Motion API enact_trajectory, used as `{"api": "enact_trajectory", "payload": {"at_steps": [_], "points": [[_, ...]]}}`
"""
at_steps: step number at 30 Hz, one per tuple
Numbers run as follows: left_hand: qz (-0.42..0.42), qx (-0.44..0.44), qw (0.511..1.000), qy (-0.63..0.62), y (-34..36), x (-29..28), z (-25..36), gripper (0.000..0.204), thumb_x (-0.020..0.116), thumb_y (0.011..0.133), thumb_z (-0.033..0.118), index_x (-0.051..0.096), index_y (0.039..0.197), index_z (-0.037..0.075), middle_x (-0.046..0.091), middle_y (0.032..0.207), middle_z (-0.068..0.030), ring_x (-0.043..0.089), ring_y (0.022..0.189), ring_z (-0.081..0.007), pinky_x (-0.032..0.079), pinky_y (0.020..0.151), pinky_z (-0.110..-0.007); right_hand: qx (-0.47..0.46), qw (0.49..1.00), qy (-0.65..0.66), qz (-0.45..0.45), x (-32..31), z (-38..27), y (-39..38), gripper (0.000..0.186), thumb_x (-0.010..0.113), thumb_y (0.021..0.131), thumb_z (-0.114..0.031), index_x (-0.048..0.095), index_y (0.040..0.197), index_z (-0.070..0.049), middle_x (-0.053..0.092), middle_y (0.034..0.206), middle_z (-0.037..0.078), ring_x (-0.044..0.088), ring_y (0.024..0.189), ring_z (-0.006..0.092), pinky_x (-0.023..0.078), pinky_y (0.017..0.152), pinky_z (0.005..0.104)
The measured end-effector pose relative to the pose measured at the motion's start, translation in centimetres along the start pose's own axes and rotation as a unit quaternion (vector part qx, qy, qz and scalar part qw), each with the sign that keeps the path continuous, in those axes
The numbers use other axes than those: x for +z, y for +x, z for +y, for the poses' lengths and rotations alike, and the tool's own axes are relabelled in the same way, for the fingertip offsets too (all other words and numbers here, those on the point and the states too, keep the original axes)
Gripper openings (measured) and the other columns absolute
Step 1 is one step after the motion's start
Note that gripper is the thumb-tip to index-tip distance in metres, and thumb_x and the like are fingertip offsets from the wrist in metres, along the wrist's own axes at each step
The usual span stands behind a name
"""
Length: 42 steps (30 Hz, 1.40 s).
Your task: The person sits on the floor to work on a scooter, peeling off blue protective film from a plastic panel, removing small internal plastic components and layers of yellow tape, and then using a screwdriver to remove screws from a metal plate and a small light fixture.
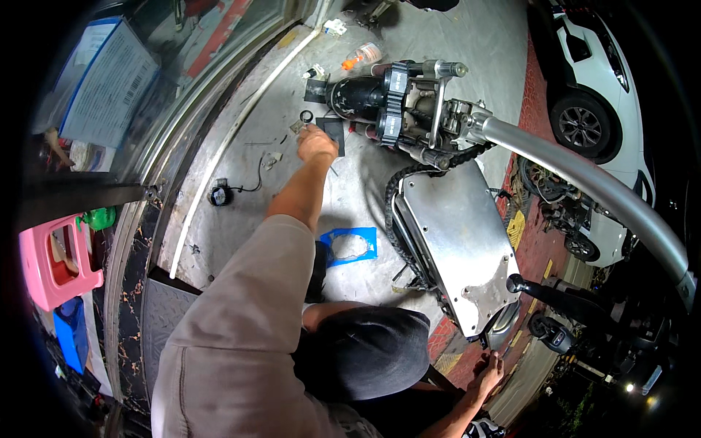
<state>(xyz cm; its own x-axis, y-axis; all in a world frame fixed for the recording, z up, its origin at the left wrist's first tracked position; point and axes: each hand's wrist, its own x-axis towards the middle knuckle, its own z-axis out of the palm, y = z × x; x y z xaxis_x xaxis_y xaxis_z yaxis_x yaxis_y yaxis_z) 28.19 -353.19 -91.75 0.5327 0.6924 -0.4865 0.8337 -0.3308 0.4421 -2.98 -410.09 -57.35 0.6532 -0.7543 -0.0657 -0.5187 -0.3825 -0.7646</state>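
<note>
My left hand (319,144) reaches far forward to the concrete floor, its fingers curled, with the fingertips partly hidden. By them lie a small black ring (307,115) and a small pale piece (297,127), and a dark flat pad (332,136) sits beside the hand. Right of it is a partly stripped electric scooter, with a black front wheel (356,98), a twin-spring fork (394,102) and a bare metal deck (460,233). At the lower right my right hand (488,376) hangs near the deck's near end, fingers loosely apart, nothing visible in it.
A silver stem tube (584,157) extends right from the fork. On the floor are a blue-edged sheet (350,246), a black round part with a cable (220,194) and an orange-capped bottle (363,55). A pink stool (62,263) stands left; a white car (595,87) is parked right.
</note>
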Motion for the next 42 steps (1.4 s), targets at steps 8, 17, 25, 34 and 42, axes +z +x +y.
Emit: {"api": "enact_trajectory", "payload": {"at_steps": [8,17,25,34,42], "points": [[-0.076,0.213,0.954,0.196,-1.8,-1.6,-2.4,0.072,0.076,0.08,0.035,0.049,0.14,0.003,0.051,0.141,-0.0171,0.049,0.136,-0.0359,0.049,0.106,-0.047,-0.021,0.998,-0.021,-0.063,1.1,-0.8,0.5,0.023,0.061,0.102,-0.024,0.066,0.102,-0.001,0.067,0.08,0.008,0.052,0.053,0.0121,0.041,0.048,0.0293],[-0.008,0.324,0.91,0.258,-6.0,-0.4,-4.1,0.067,0.078,0.08,0.046,0.06,0.13,0.007,0.057,0.131,-0.0137,0.052,0.127,-0.0326,0.047,0.1,-0.05,-0.051,0.994,-0.036,-0.088,2.8,-2.0,-0.2,0.026,0.065,0.101,-0.028,0.063,0.096,-0.003,0.066,0.077,0.005,0.05,0.051,0.0114,0.039,0.048,0.0305],[-0.253,0.338,0.893,0.155,-11.6,1.3,-10.3,0.049,0.076,0.081,0.026,0.065,0.125,0.008,0.071,0.114,-0.0206,0.068,0.106,-0.0409,0.056,0.092,-0.049,-0.061,0.99,-0.016,-0.124,3.2,-4.0,-1.5,0.027,0.066,0.101,-0.028,0.066,0.094,-0.002,0.066,0.078,0.004,0.052,0.058,0.0104,0.04,0.053,0.0281],[-0.662,0.248,0.681,-0.19,-22.9,-14.9,-5.4,0.051,0.072,0.092,0.029,0.058,0.137,0.007,0.066,0.115,-0.0066,0.063,0.107,-0.0202,0.056,0.077,-0.033,-0.123,0.946,-0.001,-0.301,5.7,-8.4,-5.5,0.029,0.07,0.1,-0.029,0.069,0.099,0.0,0.068,0.084,0.004,0.061,0.075,0.0119,0.05,0.065,0.0279],[-0.563,0.54,0.616,-0.109,-41.9,-16.5,12.1,0.066,0.066,0.101,0.04,0.043,0.147,-0.001,0.063,0.121,-0.0081,0.062,0.1,-0.012,0.055,0.07,-0.028,-0.242,0.897,0.281,-0.24,8.6,-13.4,-9.2,0.037,0.072,0.099,-0.028,0.06,0.122,-0.001,0.068,0.091,0.001,0.059,0.073,0.0072,0.047,0.062,0.0241]]}}
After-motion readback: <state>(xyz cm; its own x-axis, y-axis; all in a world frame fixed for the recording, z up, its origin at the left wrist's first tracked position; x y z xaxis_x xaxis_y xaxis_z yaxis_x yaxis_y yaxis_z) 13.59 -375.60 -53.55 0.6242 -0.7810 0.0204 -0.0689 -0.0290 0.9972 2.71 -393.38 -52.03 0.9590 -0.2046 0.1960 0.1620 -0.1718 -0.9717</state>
